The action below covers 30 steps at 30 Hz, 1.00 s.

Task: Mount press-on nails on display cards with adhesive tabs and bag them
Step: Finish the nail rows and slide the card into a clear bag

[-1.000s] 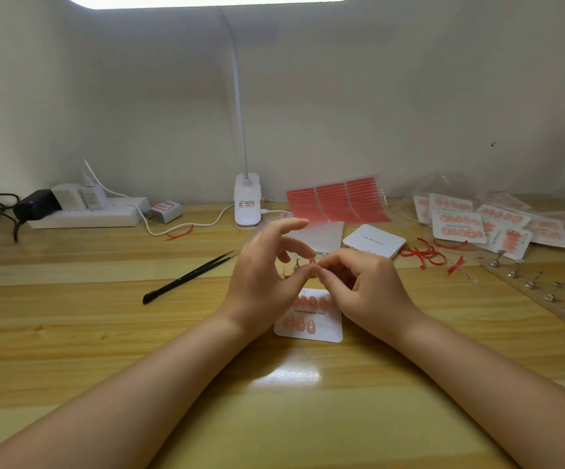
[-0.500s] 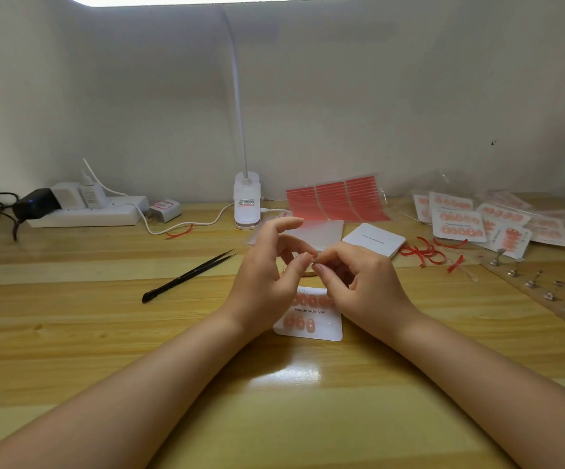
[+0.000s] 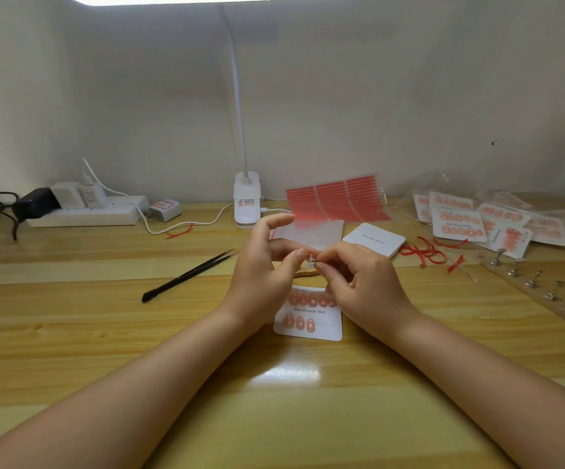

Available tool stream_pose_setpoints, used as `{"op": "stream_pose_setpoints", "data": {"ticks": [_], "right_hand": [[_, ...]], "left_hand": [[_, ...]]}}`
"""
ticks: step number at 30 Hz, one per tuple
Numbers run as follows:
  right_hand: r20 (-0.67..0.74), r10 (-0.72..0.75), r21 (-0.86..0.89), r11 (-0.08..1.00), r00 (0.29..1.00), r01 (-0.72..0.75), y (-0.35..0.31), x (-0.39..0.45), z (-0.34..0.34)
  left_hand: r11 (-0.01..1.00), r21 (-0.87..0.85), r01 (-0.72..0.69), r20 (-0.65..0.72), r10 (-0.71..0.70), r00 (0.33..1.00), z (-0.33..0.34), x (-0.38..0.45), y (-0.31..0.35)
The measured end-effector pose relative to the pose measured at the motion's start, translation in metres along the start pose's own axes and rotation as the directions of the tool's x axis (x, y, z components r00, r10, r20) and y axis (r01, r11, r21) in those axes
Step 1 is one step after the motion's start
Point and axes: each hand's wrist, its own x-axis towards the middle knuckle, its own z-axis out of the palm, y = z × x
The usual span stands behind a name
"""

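Since the earlier frames little has shifted: the left hand (image 3: 261, 265) and right hand (image 3: 359, 275) remain raised together above the display card (image 3: 308, 328), and the left index finger has drifted slightly further out over the clear sheet behind. Fingertips of both hands meet on one small press-on nail (image 3: 311, 259); the right grip is pinched on it, the left thumb and a finger close on it from the other side, the remaining left fingers spread loose. Whether an adhesive tab is already on the nail is too small to tell.

The nail looks featherlight, thin, curved and glossy, so it probably slips or flicks away under a hard squeeze; holding it by its side edges seems safest, leaving the underside free. The card lies flat on the table (image 3: 105, 333) with a full upper row and three nails below, so the lower row has room. Black tweezers (image 3: 186, 275) lie to the left, untouched.
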Motion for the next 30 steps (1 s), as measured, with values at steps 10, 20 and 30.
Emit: {"op": "stream_pose_setpoints", "data": {"ticks": [10,20,30], "right_hand": [[0.001,0.018,0.006,1.000,1.000,-0.018,-0.0001,0.0000,-0.0005],[0.032,-0.011,0.017,1.000,0.999,0.010,0.0000,0.0003,-0.0006],[0.047,0.108,0.175,0.978,0.993,-0.114,-0.0033,0.0028,0.0005]], "left_hand": [[0.998,0.056,-0.042,0.012,0.042,0.999,-0.0012,-0.0001,0.0017],[0.996,0.081,-0.044,-0.016,0.046,0.999,0.0011,0.0003,-0.0036],[0.997,0.029,-0.071,-0.068,0.073,0.995,0.0028,0.0014,-0.0026]]}}
